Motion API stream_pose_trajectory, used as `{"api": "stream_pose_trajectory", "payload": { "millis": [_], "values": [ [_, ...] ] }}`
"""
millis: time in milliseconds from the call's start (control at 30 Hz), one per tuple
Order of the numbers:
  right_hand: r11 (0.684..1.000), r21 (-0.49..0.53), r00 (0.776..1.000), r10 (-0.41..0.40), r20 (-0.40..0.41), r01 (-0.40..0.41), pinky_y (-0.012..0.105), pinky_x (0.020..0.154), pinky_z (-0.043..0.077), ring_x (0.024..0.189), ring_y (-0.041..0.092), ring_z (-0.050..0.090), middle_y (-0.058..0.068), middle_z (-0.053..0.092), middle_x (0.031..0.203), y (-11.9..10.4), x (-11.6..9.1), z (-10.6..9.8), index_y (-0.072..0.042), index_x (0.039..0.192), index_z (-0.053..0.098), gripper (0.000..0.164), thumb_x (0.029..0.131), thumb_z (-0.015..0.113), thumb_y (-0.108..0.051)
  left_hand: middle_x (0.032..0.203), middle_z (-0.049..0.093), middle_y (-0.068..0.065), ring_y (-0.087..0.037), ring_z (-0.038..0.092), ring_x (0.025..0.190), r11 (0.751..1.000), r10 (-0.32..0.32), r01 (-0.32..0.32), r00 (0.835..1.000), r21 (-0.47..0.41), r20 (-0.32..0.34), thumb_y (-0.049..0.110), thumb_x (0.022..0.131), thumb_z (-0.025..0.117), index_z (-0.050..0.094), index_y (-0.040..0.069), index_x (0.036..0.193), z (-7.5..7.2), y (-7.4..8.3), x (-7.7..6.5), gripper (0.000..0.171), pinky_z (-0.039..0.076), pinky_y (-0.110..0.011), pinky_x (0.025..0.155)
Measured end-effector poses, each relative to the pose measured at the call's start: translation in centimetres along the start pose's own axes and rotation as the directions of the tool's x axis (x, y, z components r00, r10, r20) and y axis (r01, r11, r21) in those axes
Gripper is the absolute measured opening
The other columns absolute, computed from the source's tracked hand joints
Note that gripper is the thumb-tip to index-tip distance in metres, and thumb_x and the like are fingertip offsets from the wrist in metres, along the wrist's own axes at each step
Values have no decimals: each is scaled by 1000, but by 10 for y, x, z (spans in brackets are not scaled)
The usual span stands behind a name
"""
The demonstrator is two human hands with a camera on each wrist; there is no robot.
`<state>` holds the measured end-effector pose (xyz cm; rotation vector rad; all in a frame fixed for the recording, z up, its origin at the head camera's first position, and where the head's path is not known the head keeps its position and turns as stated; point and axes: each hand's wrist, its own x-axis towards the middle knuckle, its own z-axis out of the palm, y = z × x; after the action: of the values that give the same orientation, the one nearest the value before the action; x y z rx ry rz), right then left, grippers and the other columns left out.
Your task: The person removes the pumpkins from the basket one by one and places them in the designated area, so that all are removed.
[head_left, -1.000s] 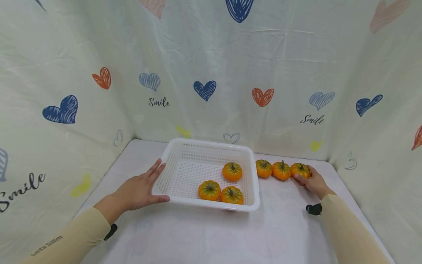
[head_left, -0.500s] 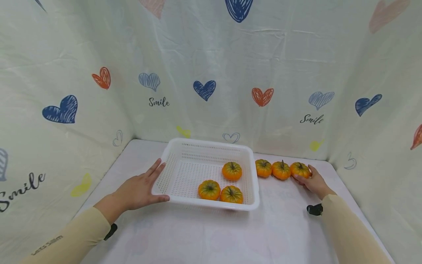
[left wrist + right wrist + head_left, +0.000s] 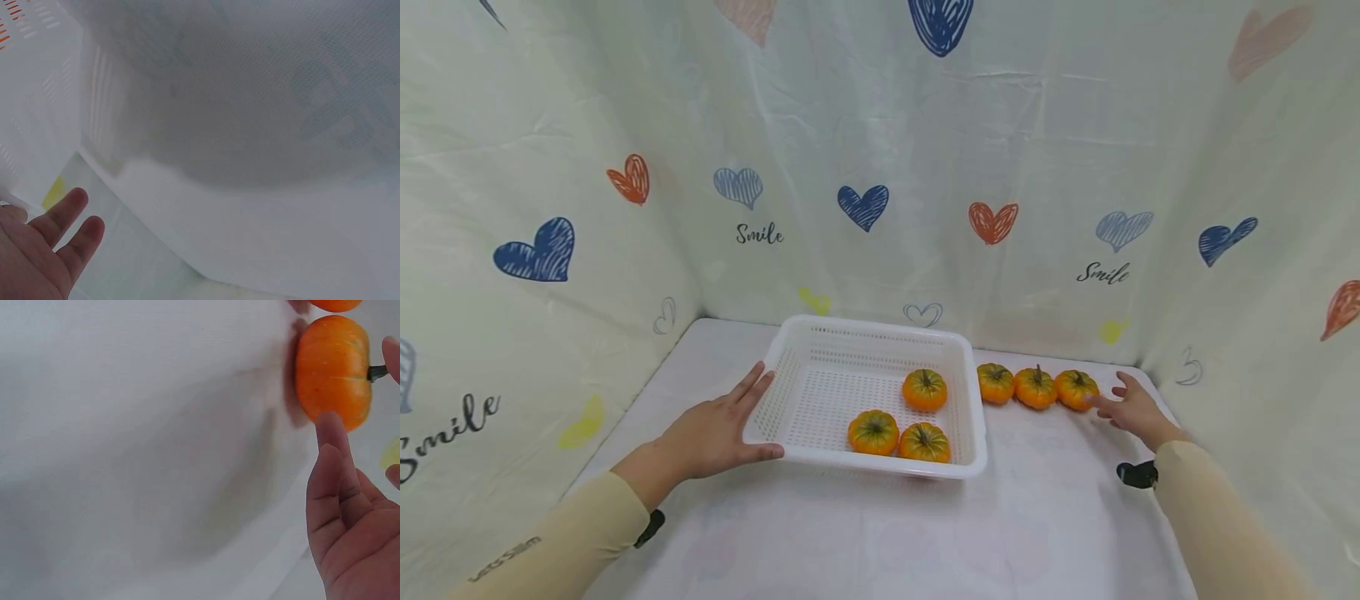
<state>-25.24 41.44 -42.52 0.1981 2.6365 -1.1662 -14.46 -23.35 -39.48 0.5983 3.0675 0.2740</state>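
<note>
Overall, a pale, softly creased backdrop (image 3: 917, 125) printed with scribbled hearts hangs at the far side and down both flanks of a flat white table (image 3: 820, 533). On the table sits a glossy white plastic basket (image 3: 823, 396), rectangular with rounded corners, its floor and walls pierced by rows of small openings. At its left end rests the left hand (image 3: 722, 429), fingers straight and fanned along the rim, thumb stretched toward the near left corner, not wrapped round anything. Far to the right, the right hand (image 3: 1135, 410) has its fingers loosely extended and apart, holding nothing; one fingertip lies right by the right-end pumpkin (image 3: 1077, 390), though I cannot tell whether they touch. That squat orange pumpkin, smooth-skinned with a stubby dark stem, ends a row with a middle pumpkin (image 3: 1035, 388) and a left pumpkin (image 3: 996, 383), just right of the basket. Three more ribbed, green-topped pumpkins (image 3: 873, 432) sit inside, toward its right half.
</note>
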Motion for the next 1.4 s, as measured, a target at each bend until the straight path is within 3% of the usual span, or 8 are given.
{"api": "stream_pose_trajectory", "payload": {
  "millis": [167, 300, 400, 633, 867, 1100, 1400],
  "values": [
    [997, -19, 995, -80, -60, 79, 59, 100, 39, 123, 53, 49, 44, 11, 151, -28, -7, -11, 5, 153, -14, 106, 98, 60, -46, 164, 14, -17, -42, 55, 123, 1000, 7, -7, 1000, -5, -12, 83, 80, 52, 17, 5, 159, -1, -1, -1, 116, 49, -54, 91],
    [988, -32, 984, -152, -90, 150, 62, 100, 38, 125, 55, 45, 39, 10, 155, -68, -14, -14, -2, 156, -11, 106, 96, 60, -52, 164, 14, -17, -41, 55, 123, 1000, 13, -13, 1000, -11, -15, 82, 80, 52, 17, 5, 159, -2, 0, -1, 116, 50, -53, 91],
    [978, -34, 974, -208, -88, 206, 62, 102, 37, 126, 54, 45, 34, 12, 158, -103, -15, -9, -7, 159, -8, 103, 96, 63, -48, 164, 14, -17, -42, 55, 124, 1000, 12, -12, 1000, -12, -9, 83, 80, 52, 17, 5, 159, -1, 0, -1, 116, 50, -54, 91],
    [948, -85, 951, -310, -21, 307, 59, 101, 40, 132, 49, 41, 23, 24, 159, -180, -3, 22, -14, 161, 5, 93, 96, 67, -35, 165, 13, -16, -42, 54, 124, 1000, -3, 3, 1000, -12, -4, 84, 79, 50, 16, 6, 159, 0, -1, -1, 117, 49, -54, 92],
    [905, -108, 911, -402, 98, 411, 55, 100, 44, 130, 42, 46, 17, 35, 156, -237, 2, 73, -15, 160, 18, 85, 95, 69, -34, 165, 13, -17, -43, 53, 125, 1000, 0, 0, 1000, -9, -5, 84, 79, 51, 17, 5, 159, 2, -1, 0, 117, 48, -55, 93],
    [889, -81, 881, -428, 201, 450, 54, 100, 44, 130, 37, 47, 13, 41, 152, -261, 6, 124, -17, 159, 24, 82, 94, 71, -35, 165, 13, -17, -43, 54, 124, 1000, -2, 2, 1000, -15, -13, 84, 79, 50, 17, 5, 159, 3, -3, 0, 117, 48, -55, 93],
    [900, -110, 882, -378, 282, 421, 53, 106, 39, 135, 36, 43, 12, 47, 148, -252, 10, 159, -17, 156, 32, 76, 93, 71, -34, 165, 12, -16, -43, 53, 125, 1000, -15, 15, 1000, -13, -7, 87, 78, 47, 16, 6, 159, 3, -3, 0, 119, 48, -55, 94]
  ]
}}
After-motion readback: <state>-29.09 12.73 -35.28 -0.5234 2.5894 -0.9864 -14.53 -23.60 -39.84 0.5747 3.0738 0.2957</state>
